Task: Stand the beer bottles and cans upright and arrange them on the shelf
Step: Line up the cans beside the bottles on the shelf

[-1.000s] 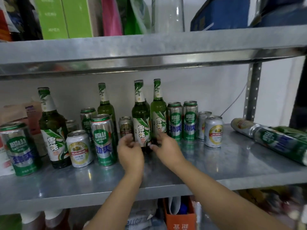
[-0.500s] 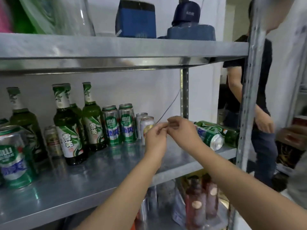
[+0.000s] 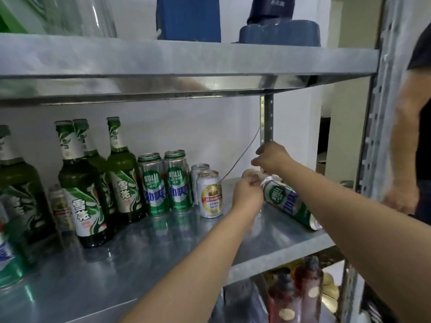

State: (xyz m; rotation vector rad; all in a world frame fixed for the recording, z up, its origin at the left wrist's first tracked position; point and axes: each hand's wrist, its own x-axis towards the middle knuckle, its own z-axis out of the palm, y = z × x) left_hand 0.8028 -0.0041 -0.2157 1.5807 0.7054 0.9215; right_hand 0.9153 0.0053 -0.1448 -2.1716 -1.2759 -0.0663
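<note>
Lying on its side at right of centre on the shelf (image 3: 279, 243), a green can (image 3: 288, 202) is touched at its top by the left hand (image 3: 247, 194), fingers curled together. The right hand (image 3: 272, 157) is held loosely closed just above; what it pinches cannot be told.

head view, close, facing shelf (image 3: 144, 257)

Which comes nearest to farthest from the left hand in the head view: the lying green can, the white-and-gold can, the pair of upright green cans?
From the left hand:
1. Lying green can, on its side just right of it.
2. White-and-gold can, upright, just left.
3. Pair of upright green cans, farther left.
</note>
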